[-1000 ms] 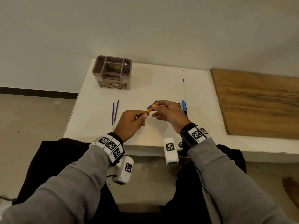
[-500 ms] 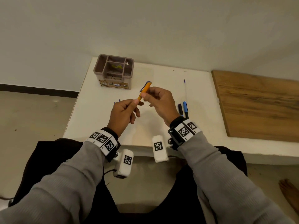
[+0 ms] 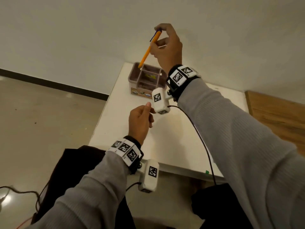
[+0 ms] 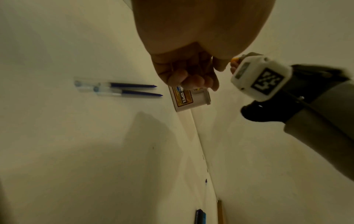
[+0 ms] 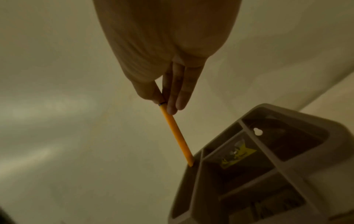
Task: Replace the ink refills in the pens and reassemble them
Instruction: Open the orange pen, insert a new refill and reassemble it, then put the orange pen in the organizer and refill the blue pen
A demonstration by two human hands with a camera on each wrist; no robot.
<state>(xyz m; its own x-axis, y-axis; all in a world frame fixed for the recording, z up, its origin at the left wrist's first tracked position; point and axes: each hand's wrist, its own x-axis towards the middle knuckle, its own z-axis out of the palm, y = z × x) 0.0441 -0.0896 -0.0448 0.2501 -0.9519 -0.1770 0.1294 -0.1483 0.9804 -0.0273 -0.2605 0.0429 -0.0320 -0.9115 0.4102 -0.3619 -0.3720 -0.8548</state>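
Orange plastic pen (image 3: 149,50), pinched near its capped top by the right hand (image 3: 166,47), hangs tip-first at the rim of the brown compartmented organizer box (image 3: 149,76), where it could catch the divider and slip, while the left hand (image 3: 140,120) is loosely curled, holding nothing.

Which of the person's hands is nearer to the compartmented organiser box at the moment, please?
The right. The right hand is above the organiser box, pinching the orange pen whose tip is at its left compartment. The left hand is nearer the person, over the table, fingers curled.
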